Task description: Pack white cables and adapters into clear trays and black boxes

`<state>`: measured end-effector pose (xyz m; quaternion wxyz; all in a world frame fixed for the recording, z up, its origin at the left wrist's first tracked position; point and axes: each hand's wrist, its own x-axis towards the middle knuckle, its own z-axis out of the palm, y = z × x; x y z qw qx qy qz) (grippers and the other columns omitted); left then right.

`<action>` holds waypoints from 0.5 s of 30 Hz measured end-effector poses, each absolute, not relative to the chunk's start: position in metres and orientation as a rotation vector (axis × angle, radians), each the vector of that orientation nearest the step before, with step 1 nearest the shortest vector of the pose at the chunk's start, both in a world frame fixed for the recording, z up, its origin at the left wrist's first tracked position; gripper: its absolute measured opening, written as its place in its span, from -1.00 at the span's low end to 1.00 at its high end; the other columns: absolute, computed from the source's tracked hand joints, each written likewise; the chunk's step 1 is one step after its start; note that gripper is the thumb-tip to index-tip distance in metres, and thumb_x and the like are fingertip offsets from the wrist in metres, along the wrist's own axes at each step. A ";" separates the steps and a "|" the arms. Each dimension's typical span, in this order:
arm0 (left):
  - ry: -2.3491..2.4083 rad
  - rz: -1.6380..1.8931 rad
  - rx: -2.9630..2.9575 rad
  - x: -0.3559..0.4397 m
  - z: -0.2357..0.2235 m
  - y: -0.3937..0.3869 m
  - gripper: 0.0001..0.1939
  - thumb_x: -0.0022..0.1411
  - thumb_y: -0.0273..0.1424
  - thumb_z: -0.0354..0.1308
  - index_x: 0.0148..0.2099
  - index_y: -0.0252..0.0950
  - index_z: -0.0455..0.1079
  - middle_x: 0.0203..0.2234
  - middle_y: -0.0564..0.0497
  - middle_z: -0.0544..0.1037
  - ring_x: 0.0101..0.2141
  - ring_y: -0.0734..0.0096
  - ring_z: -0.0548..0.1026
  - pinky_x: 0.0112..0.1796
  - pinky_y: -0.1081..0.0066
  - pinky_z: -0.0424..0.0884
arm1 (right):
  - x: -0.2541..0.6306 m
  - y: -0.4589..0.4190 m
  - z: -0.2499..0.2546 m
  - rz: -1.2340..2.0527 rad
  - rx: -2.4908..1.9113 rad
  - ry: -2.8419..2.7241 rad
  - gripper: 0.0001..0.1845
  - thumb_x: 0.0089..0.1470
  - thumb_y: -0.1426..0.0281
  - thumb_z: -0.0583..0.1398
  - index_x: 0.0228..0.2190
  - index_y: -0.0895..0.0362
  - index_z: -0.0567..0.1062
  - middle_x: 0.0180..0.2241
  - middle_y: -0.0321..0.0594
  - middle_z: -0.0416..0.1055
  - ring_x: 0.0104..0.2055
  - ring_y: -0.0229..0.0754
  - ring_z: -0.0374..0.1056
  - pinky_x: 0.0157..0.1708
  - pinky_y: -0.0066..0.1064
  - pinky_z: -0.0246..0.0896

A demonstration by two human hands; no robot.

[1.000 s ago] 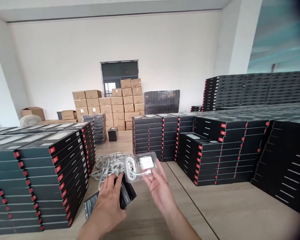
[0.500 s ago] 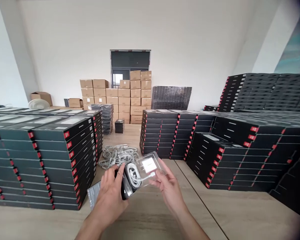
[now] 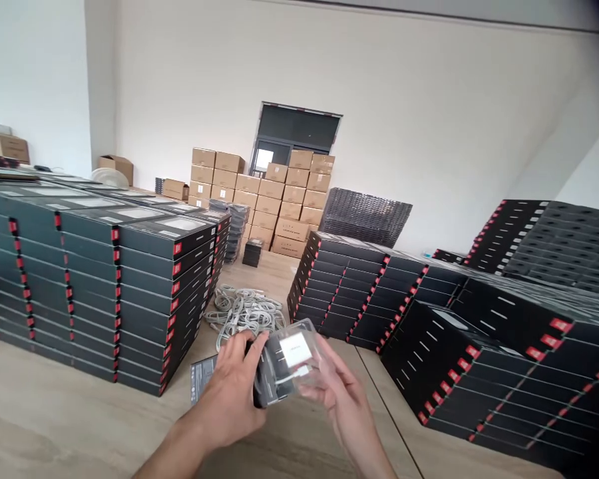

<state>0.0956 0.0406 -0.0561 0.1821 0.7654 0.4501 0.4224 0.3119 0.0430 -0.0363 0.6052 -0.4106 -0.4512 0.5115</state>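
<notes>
My left hand (image 3: 237,389) is closed around a small black box (image 3: 263,382). A grey printed piece (image 3: 201,374) sticks out to the left, behind that hand. At the box's right end, a clear plastic tray (image 3: 307,326) sits partly inside it, tilted up. My right hand (image 3: 337,392) grips the tray's outer end between thumb and fingers. In the tray's exposed part lie a white charger plug (image 3: 295,348) and a white cable end (image 3: 293,376); the rest of the cable is hidden. Just beyond my hands lies a tangled heap of white cables (image 3: 244,307).
Tall stacks of black boxes with red tabs stand on the left (image 3: 144,299) and right (image 3: 354,286) of the wooden table (image 3: 289,452). More black boxes (image 3: 459,372) rise at front right. Brown cartons (image 3: 269,206) are piled by the wall.
The tray has gone further into the black box, so the coiled cable is now covered. My view has turned and tilted, shifting the surroundings.
</notes>
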 end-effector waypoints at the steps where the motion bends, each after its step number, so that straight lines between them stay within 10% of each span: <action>1: 1.252 1.199 2.152 0.095 -0.055 0.040 0.05 -0.23 -0.56 0.20 0.35 -0.06 -0.01 0.08 -0.13 0.21 0.10 -0.04 0.16 0.13 0.07 0.08 | 0.311 0.043 -0.035 1.269 -0.880 -1.020 -0.36 -0.01 0.08 0.30 0.09 0.00 0.41 -0.10 -0.14 0.51 -0.17 -0.03 0.44 -0.29 -0.21 0.47; 10: 1.034 1.117 2.164 0.099 -0.042 0.029 0.06 -0.19 -0.59 0.21 0.35 -0.01 -0.09 0.09 -0.07 0.12 0.17 0.09 0.13 0.20 0.15 0.11 | 0.311 0.034 -0.052 1.389 -0.981 -1.090 -0.49 -0.25 0.29 0.47 -0.19 0.10 0.53 -0.31 -0.16 0.55 -0.39 -0.12 0.45 -0.54 -0.39 0.37; 15: 1.028 1.232 1.994 0.116 -0.049 0.025 0.11 -0.16 -0.49 0.32 0.37 -0.04 -0.18 0.17 -0.09 0.04 0.19 0.08 0.14 0.21 0.15 0.11 | 0.316 0.036 -0.043 1.057 -0.999 -1.244 -0.50 -0.15 0.13 0.39 -0.15 0.07 0.54 -0.19 -0.11 0.55 -0.20 0.01 0.46 -0.34 -0.31 0.40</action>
